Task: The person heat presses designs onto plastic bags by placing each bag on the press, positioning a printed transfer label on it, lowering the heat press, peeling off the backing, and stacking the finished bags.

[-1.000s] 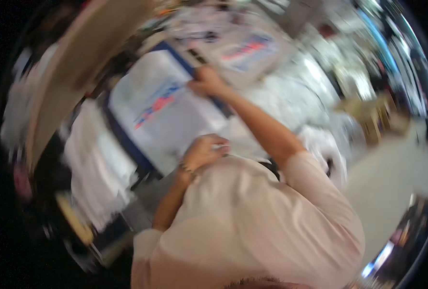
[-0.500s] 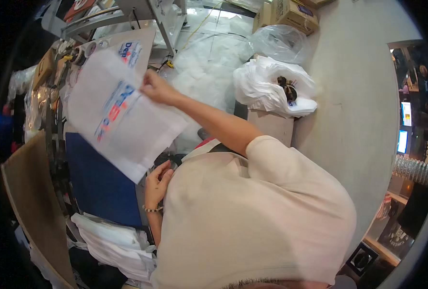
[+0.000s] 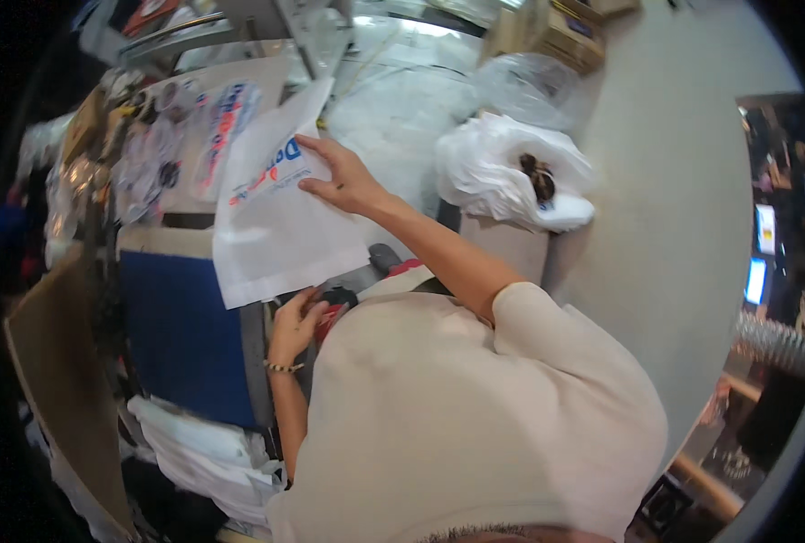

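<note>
A: Cluttered packing bench [image 3: 402,109] under clear plastic sheeting at 12 o'clock, pale floor [image 3: 674,226] from 1 to 4 o'clock. Brown cardboard panel [image 3: 58,398] at 8 o'clock.

B: Hands?

A: Right hand [image 3: 341,176] at 11 o'clock, arm stretched forward from the shoulder. Fingers spread flat, pressed on the upper right part of a white printed bag [image 3: 280,226]. Not closed around it, just resting on top.

B: Left?

A: Left hand [image 3: 295,319] just below frame centre-left, beaded bracelet on the wrist. Fingers curled at the bag's lower edge, touching a small red-and-black object [image 3: 334,303]. Cannot tell whether gripping it or only touching.

B: Bag position?

A: Lying tilted between the two hands, 10 to 11 o'clock of centre, red and blue print near the top. Lower left part overlapping a dark blue surface [image 3: 181,335] at 9 o'clock.

B: Rest?

A: More printed white bags [image 3: 212,127] beside it at 11 o'clock. Bundle of white plastic bags [image 3: 502,176] with a dark item on top at 1 o'clock. Stack of folded white bags [image 3: 203,452] at 7 o'clock. Cardboard boxes [image 3: 556,32] at 12 to 1 o'clock.
</note>
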Tool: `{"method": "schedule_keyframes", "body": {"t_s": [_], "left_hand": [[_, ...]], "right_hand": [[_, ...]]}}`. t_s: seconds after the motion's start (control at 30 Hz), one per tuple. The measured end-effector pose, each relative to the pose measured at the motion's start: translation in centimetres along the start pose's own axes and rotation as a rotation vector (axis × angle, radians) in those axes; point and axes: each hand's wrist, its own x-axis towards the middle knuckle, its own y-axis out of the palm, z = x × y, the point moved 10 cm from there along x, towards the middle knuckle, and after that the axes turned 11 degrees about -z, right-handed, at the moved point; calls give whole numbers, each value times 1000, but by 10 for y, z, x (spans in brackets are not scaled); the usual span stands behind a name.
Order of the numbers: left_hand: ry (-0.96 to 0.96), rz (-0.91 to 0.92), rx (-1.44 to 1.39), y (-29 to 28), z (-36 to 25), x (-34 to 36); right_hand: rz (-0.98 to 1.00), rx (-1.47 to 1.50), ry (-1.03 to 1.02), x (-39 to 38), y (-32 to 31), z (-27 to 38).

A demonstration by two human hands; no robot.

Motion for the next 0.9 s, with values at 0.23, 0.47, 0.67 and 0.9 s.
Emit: {"method": "schedule_keyframes", "body": {"t_s": [0.23,0.47,0.67,0.9], "left_hand": [[42,198,50,26,-2,-4],[312,321,256,27,-6,-41],[302,283,308,1,23,-80],[274,349,385,1,37,-142]], "right_hand": [[-283,-179,55,-58,-122,8],[-1040,-281,265,-235,-261,1],[-1447,-429,372,-404,-316,-19],[-1764,-42,578,-579,-318,-144]]}}
